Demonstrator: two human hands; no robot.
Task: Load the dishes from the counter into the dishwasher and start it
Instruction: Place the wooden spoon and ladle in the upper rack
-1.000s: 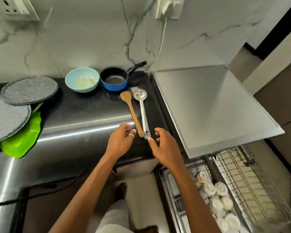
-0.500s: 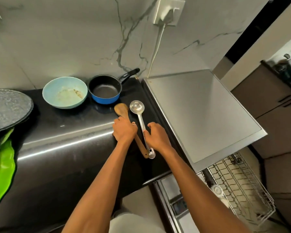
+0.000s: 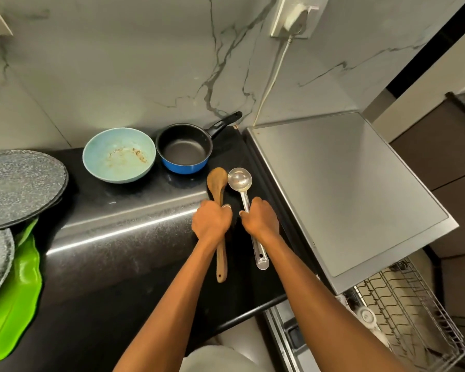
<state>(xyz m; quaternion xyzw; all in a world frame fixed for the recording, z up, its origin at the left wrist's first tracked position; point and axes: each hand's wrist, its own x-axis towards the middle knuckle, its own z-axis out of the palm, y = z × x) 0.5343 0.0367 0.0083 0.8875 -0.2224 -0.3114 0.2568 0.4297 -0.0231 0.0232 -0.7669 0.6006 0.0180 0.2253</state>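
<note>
My left hand (image 3: 211, 221) grips the handle of a wooden spoon (image 3: 217, 183), whose bowl points toward the wall. Beside it, my right hand (image 3: 261, 220) grips the handle of a steel ladle (image 3: 240, 179); its handle end sticks out below my wrist. Both utensils are over the black counter (image 3: 118, 251). Behind them stand a dirty light-blue bowl (image 3: 118, 158) and a blue saucepan (image 3: 184, 151) with a black handle. The dishwasher's wire rack (image 3: 414, 312) is pulled out at the lower right, under the steel top (image 3: 341, 189).
Two grey speckled plates (image 3: 19, 183) and a green plate (image 3: 14, 296) lie at the left edge of the counter. A white cable (image 3: 271, 84) runs down the marble wall from a plug. Dark cabinets stand at the far right.
Both hands have closed round the utensil handles, and the spoon and ladle now lie straighter and parallel. The camera has come closer to the counter.
</note>
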